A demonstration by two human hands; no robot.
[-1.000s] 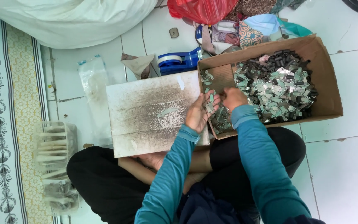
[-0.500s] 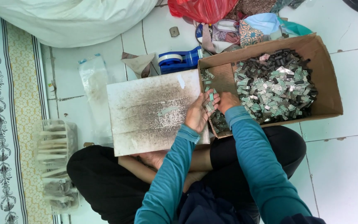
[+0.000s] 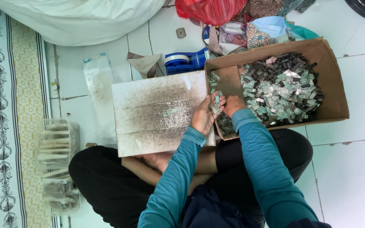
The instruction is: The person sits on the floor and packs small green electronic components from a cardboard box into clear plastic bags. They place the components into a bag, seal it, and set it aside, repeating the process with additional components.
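A small bunch of flat metal pieces (image 3: 215,106), silvery with pale green faces, is being pinched between the left hand (image 3: 202,116) and the right hand (image 3: 232,104), both curled closed around it at the near left corner of a brown cardboard box (image 3: 333,88). The box is being filled by a heap of like pieces (image 3: 281,90), thin, shiny and mixed with dark grey ones. A white rectangular board (image 3: 157,112), speckled with dark grit, is being rested across the lap just beside the box, its right edge being touched by the left hand. A blue plastic tape dispenser (image 3: 186,61) is lying on the glossy white tiled floor (image 3: 351,169) behind the board.
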